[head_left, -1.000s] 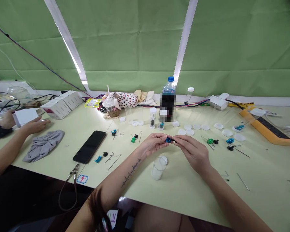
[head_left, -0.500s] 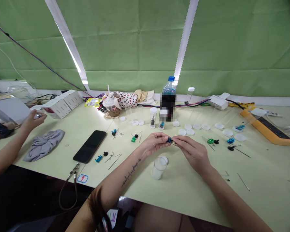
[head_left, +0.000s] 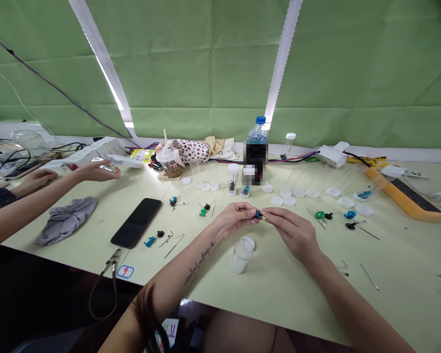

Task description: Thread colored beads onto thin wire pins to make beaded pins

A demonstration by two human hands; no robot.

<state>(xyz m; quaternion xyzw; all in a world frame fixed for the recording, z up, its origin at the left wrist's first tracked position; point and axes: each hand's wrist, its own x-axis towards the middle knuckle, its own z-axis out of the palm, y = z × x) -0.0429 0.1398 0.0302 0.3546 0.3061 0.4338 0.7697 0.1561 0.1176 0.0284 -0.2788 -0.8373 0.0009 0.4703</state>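
Between my two hands is a small blue plastic part (head_left: 257,214) with something dark on it, mostly covered by fingertips. My left hand (head_left: 238,217) pinches it from the left. The closed fingers of my right hand (head_left: 292,228) meet it from the right; what exactly they grip is hidden. Just below stands an open clear plastic tube (head_left: 241,256), with a white cap (head_left: 249,242) behind it. Similar parts lie around: a green piece (head_left: 202,211) with a black disc and thin wire, and a blue piece (head_left: 350,214) at the right.
A phone (head_left: 136,223) and a grey scrunchie (head_left: 66,220) lie left. A co-worker's hand (head_left: 101,170) reaches in there. Behind are a bottle (head_left: 257,135), a drink cup (head_left: 170,164) and several white caps (head_left: 289,201). An orange power strip (head_left: 407,196) lies right.
My hands have stayed nearly in place, still on the blue part. At the left, the co-worker's hand has moved right, and the white box there has shifted with it.
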